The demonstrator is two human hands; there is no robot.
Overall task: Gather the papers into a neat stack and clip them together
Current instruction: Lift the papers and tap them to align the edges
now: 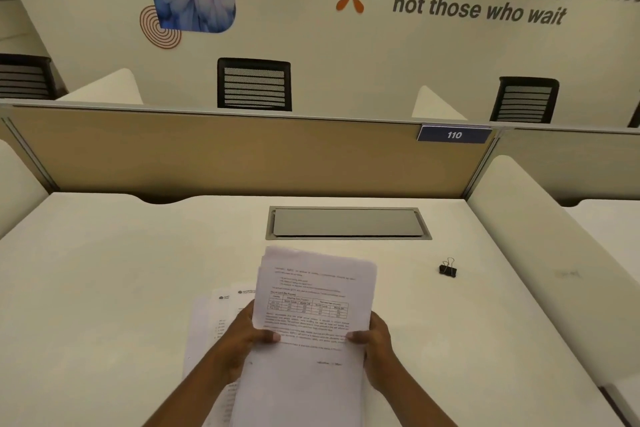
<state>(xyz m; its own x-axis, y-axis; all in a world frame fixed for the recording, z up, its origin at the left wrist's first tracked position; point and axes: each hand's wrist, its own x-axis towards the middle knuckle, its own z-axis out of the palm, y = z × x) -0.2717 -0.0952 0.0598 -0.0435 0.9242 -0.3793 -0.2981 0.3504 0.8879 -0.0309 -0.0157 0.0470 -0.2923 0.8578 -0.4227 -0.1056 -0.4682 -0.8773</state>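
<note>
two bare forearms come up from the bottom edge, no sleeves, cuffs, watch or bands showing anywhere below the fingers. the left hand [242, 336] shows its thumb with a short, plain nail; the other fingers are hidden. the right hand [375, 340] is the same: thumb with a short trimmed nail, no rings visible, wrist bare behind the fingers.

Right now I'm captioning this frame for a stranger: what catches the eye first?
Both hands, left hand and right hand, hold a sheaf of printed papers at bottom centre. More sheets lie beneath on the white desk. A black binder clip sits apart to the right.
</note>
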